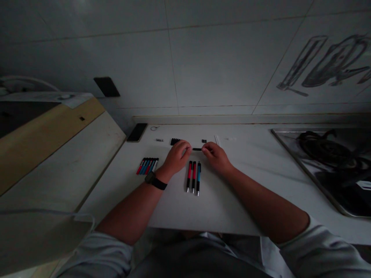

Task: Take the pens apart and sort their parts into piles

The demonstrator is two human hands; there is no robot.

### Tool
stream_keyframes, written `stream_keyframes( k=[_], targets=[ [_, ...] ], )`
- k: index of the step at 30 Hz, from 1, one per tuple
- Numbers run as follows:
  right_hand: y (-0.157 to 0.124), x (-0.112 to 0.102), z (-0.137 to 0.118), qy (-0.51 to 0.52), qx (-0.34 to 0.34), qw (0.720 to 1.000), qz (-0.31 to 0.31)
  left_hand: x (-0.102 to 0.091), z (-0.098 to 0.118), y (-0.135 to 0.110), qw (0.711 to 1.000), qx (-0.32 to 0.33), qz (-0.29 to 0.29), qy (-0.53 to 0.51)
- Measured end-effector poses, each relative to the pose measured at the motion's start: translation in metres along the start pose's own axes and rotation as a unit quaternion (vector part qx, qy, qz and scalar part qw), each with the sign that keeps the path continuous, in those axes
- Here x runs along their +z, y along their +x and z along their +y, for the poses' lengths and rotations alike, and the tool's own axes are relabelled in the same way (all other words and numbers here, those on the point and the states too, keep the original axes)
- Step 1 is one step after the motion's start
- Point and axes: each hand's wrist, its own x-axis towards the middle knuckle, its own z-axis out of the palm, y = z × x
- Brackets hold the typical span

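Note:
My left hand (177,157), with a dark watch on its wrist, and my right hand (216,157) face each other over the white counter. A short, thin black pen part (197,149) lies level between their pinched fingertips, one end at each hand. Just below are three assembled pens: two red-and-black pens (193,175) and a blue-and-black pen (198,177), side by side with metal tips toward me. Left of my left hand is a row of coloured pen barrels (147,166). Several black pen pieces (175,141) are partly hidden behind that hand.
Small springs (159,140), small dark pieces (204,141) and thin white sticks (217,139) lie along the back. A phone (137,132) and a ring (154,128) are at the back left. A gas stove (327,166) borders the right; a pale board-like box (72,154) stands left.

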Motion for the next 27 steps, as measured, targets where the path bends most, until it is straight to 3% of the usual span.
stream_keyframes(
  k=[4, 10, 27],
  targets=[
    [0.0, 0.0, -0.001, 0.023, 0.044, 0.998, -0.034, -0.001, -0.001, 0.0, 1.0, -0.006, 0.012, 0.0],
    [0.001, 0.003, 0.003, 0.111, 0.04, 0.992, -0.034, -0.001, 0.0, 0.001, 1.0, -0.006, 0.028, 0.008],
    [0.001, 0.006, 0.011, 0.089, 0.054, 0.991, -0.084, -0.001, 0.0, 0.0, 1.0, -0.008, 0.025, 0.013]
  ],
)
